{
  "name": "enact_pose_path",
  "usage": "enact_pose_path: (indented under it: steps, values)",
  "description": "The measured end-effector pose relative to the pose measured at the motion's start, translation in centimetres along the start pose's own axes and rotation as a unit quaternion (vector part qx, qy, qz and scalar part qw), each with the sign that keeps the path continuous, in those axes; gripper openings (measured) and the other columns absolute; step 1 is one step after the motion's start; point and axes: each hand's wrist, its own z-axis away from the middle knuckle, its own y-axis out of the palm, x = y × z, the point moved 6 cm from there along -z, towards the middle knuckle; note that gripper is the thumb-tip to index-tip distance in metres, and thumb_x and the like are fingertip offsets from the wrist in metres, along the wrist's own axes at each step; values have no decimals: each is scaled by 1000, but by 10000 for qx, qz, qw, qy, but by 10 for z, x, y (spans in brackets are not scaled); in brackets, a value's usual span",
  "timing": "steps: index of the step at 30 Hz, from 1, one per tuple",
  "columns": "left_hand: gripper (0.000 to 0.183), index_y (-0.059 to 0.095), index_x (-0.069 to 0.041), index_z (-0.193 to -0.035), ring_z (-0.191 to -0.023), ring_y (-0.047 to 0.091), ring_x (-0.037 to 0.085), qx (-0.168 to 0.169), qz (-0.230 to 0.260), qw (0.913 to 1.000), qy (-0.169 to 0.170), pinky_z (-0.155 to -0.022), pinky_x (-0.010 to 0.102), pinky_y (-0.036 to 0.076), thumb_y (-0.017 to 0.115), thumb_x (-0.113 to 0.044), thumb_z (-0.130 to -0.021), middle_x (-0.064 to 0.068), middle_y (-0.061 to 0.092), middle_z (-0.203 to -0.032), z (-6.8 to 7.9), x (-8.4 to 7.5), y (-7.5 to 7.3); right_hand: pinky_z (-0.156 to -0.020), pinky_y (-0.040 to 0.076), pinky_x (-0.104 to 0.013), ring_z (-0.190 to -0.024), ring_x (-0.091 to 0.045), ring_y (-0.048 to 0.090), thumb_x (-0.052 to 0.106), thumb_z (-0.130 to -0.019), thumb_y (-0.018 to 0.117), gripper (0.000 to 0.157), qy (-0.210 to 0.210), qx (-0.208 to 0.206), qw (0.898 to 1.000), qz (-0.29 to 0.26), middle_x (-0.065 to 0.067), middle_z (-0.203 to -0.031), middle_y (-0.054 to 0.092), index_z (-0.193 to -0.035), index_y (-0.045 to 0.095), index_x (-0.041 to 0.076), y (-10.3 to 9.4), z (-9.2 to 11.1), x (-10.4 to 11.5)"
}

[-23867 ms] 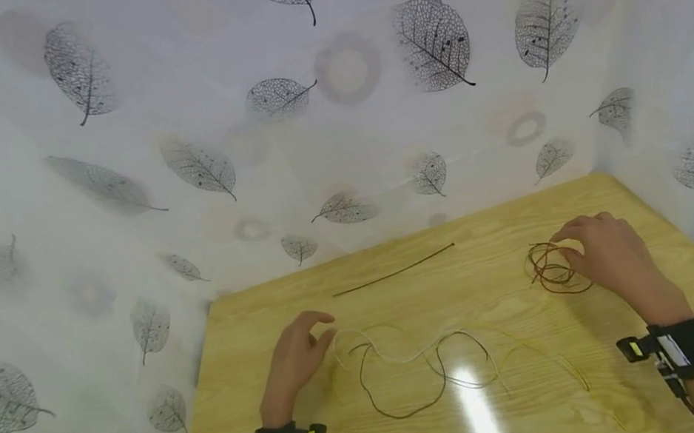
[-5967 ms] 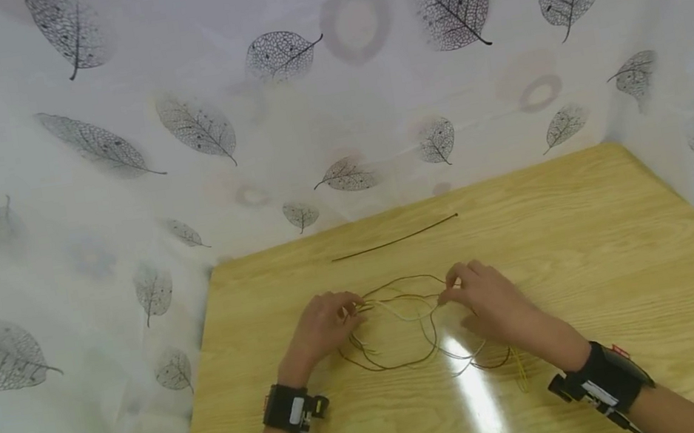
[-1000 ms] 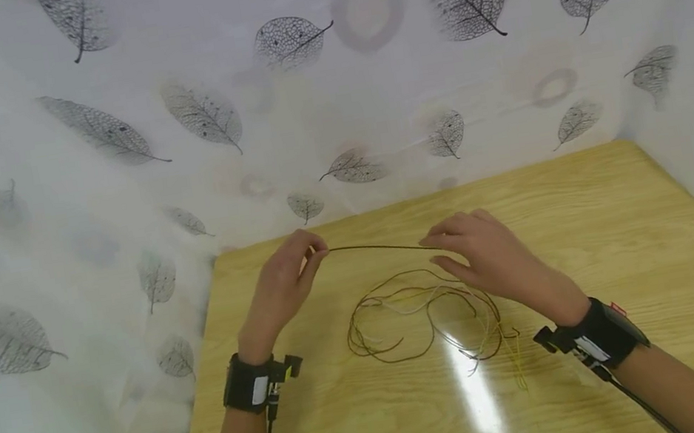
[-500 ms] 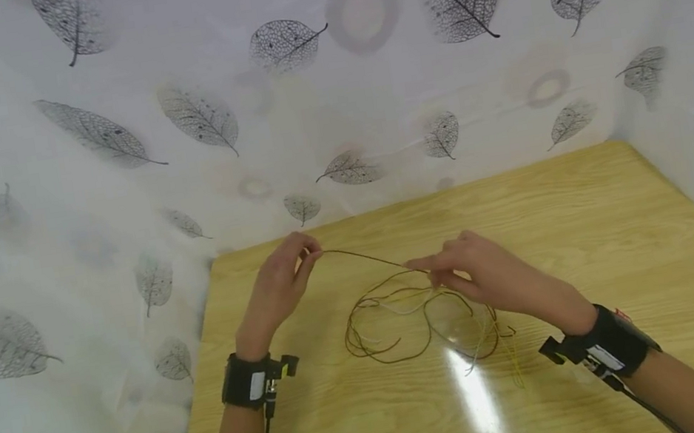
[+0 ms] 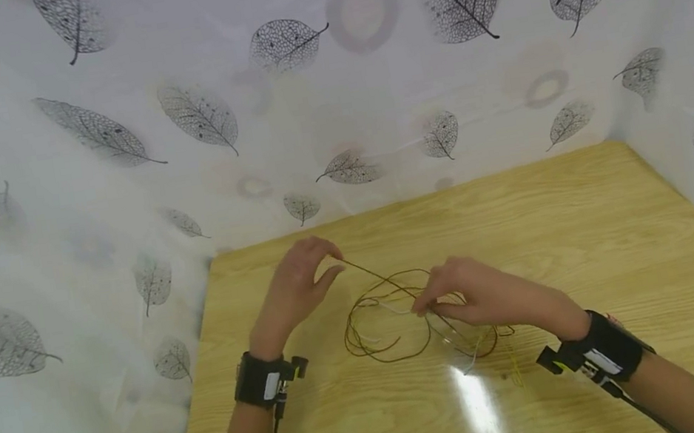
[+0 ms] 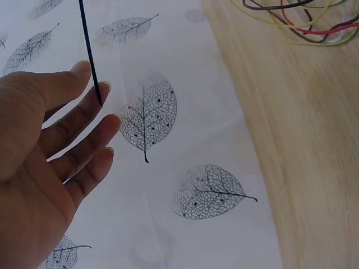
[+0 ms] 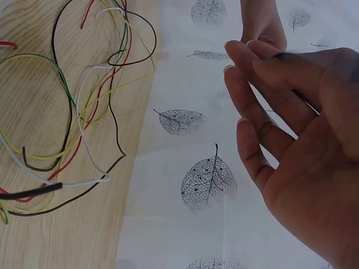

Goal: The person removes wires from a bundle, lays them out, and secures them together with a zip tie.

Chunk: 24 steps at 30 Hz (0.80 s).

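A long thin black cable tie (image 5: 369, 271) slopes from my left hand (image 5: 293, 284) down to my right hand (image 5: 476, 294) in the head view. The left index finger touches its upper end; the thumb stands apart. In the left wrist view the cable tie (image 6: 88, 50) lies against the fingers of the relaxed left hand (image 6: 50, 129). My right thumb and index finger pinch it over a loose bunch of thin wires (image 5: 382, 361), partly hidden by that hand. Red, yellow, white, green and dark wires (image 7: 78, 129) show in the right wrist view, left of the right hand (image 7: 297, 117).
The bunch lies on a wood-grain table (image 5: 338, 427), its loops overlapping and loose ends reaching right. A white leaf-patterned sheet (image 5: 217, 206) stands along the table's back and sides. Each wrist wears a black strap (image 5: 263, 378) with a small camera and cable.
Long before, the wires lay spread out; they are gathered now. The cable tie came off the table. Lately the right hand moved down-left over the bunch, and the left thumb parted from the index finger.
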Motion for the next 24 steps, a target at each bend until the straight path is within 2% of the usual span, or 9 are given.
enact_pose_path:
  steps: [4,8,12,16,21,24]
  values:
    - [27,67,-12,-106,-109,54,23,224,-121,9993,285,-93,40,47,78,-17,-83,3,63,-115,-3,-21,3,-71,47,-30,-82,0,63,13,-82,77,18,63,21,9998,174,16,-92,74,-96,79,23,6,1,-1]
    - [32,68,-16,-107,-104,55,17,467,-11,9978,462,-88,35,50,81,-24,-79,-1,65,-110,-4,-44,5,-72,47,-28,-79,1,61,16,-84,76,18,180,121,9995,247,15,-92,74,-100,79,22,10,1,0]
    - [33,71,-18,-105,-95,56,9,597,552,9943,693,-80,27,51,83,-29,-76,-8,67,-101,-6,-65,9,-71,47,-28,-77,-2,61,15,-85,74,18,108,166,9981,576,11,-88,75,-102,78,19,12,-3,4]
    - [31,74,-18,-100,-88,55,3,639,1104,9863,1046,-75,20,50,84,-33,-74,-10,67,-96,-9,-84,13,-67,46,-28,-73,-4,60,15,-83,75,18,-76,64,9957,920,10,-83,73,-100,78,19,14,-7,7]
    - [23,75,-17,-87,-82,56,3,449,1434,9777,1465,-73,15,49,83,-34,-74,-8,66,-88,-10,-100,11,-68,46,-28,-71,-4,59,14,-82,76,15,-103,-127,9944,1047,10,-81,72,-95,79,20,15,-12,8]
    - [19,76,-18,-86,-81,58,2,398,1724,9708,1619,-74,13,48,83,-31,-74,-9,68,-88,-10,-105,9,-68,47,-29,-70,-5,59,13,-82,76,11,-54,-199,9940,1072,10,-78,71,-90,78,19,16,-13,8]
